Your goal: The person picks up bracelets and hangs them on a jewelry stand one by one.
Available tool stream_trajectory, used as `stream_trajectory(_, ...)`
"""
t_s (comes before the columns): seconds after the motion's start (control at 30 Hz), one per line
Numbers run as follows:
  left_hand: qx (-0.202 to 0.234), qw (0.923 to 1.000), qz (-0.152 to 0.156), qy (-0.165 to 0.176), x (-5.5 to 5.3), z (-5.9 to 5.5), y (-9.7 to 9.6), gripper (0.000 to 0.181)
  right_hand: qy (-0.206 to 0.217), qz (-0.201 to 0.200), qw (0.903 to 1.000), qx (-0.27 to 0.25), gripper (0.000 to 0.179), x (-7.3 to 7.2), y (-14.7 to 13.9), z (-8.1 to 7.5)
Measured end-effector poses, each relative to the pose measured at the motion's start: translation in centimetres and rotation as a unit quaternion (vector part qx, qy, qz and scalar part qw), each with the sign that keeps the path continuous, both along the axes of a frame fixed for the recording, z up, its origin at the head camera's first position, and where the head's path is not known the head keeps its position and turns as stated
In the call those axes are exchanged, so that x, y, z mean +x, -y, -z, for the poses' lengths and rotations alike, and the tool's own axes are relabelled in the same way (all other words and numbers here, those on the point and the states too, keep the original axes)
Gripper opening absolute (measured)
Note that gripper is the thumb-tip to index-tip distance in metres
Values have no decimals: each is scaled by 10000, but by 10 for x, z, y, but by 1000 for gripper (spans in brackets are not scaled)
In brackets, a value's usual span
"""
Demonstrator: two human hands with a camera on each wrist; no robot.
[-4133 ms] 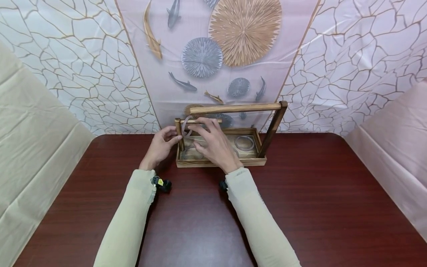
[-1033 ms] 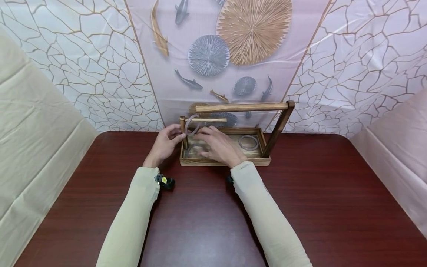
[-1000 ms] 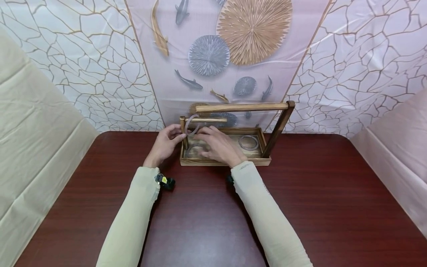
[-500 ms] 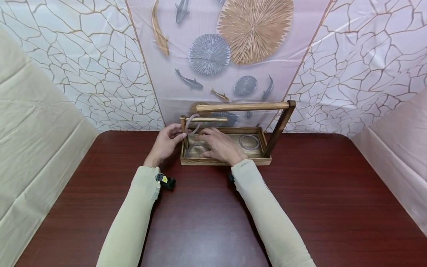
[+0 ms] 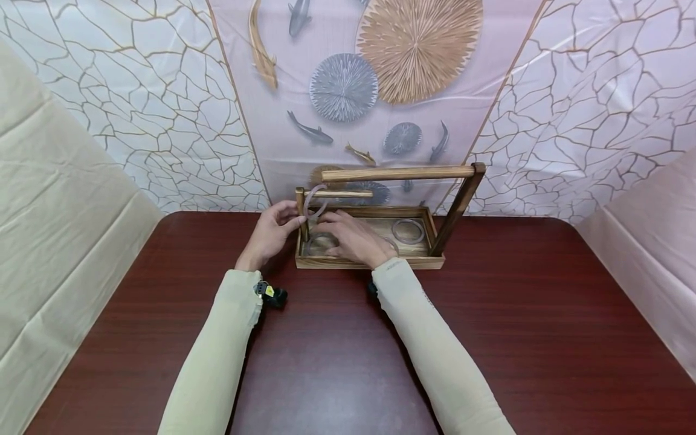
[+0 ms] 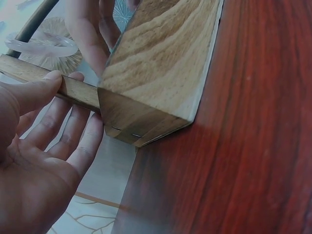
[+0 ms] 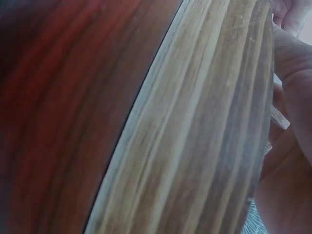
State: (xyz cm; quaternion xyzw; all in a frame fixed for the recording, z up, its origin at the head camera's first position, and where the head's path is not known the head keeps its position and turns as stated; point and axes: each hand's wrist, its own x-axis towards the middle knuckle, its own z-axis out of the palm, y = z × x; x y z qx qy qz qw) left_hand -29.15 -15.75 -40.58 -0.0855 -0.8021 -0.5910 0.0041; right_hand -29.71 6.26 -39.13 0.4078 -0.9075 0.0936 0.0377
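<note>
The bench [image 5: 326,362] is dark red wood, shiny near 6 o'clock. At 12 o'clock hangs a pale pink cloth [image 5: 337,142] with fish and big round shapes, with white crackly panels [image 5: 179,109] at 11 and 1. Plain cream cloth [image 5: 60,223] hangs at 9 o'clock, and a pinkish cloth [image 5: 647,241] at 3.

A wooden tray [image 5: 326,262] sits at 12 o'clock near the far edge. It has a short post [image 5: 301,210] at its 9 o'clock end and a tall post [image 5: 458,211] at its 3. A short bar [image 5: 350,194] and a long bar [image 5: 399,173] stick out above it.

A pale ring [image 5: 307,204] hangs around the short bar, beside the short post. More rings lie in the tray: one at 9 o'clock [image 5: 321,234], one at 3 [image 5: 409,243] and one at 4 [image 5: 394,242], partly hidden.

The left hand [image 5: 270,232] pinches the short post. The right hand [image 5: 353,238] bends over the tray and blocks its middle; I cannot tell if it holds anything.
</note>
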Motion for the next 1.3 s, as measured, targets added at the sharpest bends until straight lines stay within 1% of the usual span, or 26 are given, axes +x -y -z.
stream_trajectory(0.23,-18,10000,0,-23,-1,0,0,33,100,-69,9999,34,54,1,6,0)
stream_trajectory(0.53,-18,10000,57,3,-1,-1,-1,35,154,34,9996,246,44,3,15,-3)
stream_trajectory(0.73,-50,9999,67,-69,0,-1,-1,32,426,9,9989,170,43,3,17,-3)
stream_trajectory(0.97,0,10000,56,-33,2,-1,0,32,771,-73,9969,106,42,1,17,-3)
stream_trajectory(1.2,71,9999,103,-117,1,-1,-1,30,1020,103,9946,183,44,0,15,-4)
stream_trajectory(1.3,80,9999,50,-108,2,-2,-1,29,1032,227,9941,248,44,0,14,-4)
